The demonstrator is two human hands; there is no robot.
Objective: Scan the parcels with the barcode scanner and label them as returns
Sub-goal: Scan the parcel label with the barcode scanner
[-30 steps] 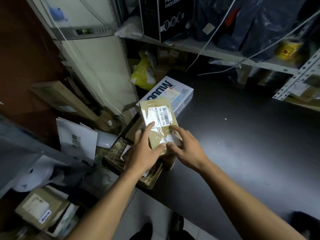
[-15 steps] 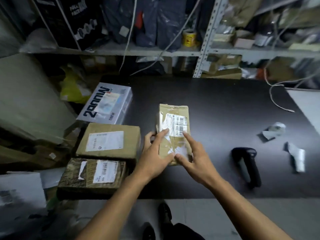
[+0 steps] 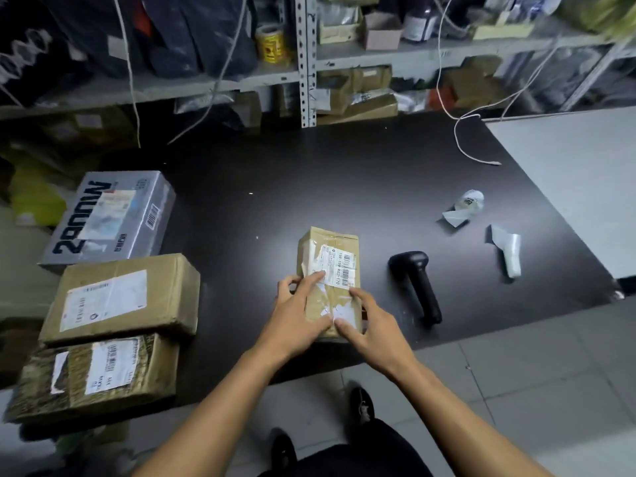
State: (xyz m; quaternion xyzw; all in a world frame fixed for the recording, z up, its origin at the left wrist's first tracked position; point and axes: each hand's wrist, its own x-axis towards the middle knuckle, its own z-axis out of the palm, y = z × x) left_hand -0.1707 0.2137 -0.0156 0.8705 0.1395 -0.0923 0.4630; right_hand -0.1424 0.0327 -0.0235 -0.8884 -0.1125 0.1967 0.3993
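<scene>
Both hands, left hand (image 3: 295,316) and right hand (image 3: 370,327), are pressing flat-fingered on the taped parcel (image 3: 329,266); keep its barcode uncovered, facing the barcode scanner (image 3: 414,284) lying just right.

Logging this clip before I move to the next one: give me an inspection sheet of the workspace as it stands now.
Surface: black table, a grey top adjoining at right.
Job's things: small brown parcel lying flat, barcode label up; barcode scanner lying to its right, apart from it; grey printed box, brown box and patterned box at the table's left end.
Clutter: two crumpled white label scraps at right.
Hands: left hand and right hand both rest on the parcel's near end, fingers fairly straight.
Cables: white cord trailing onto the table; more hanging from the shelves.
Surroundings: metal shelving packed with parcels and bags; tiled floor.
</scene>
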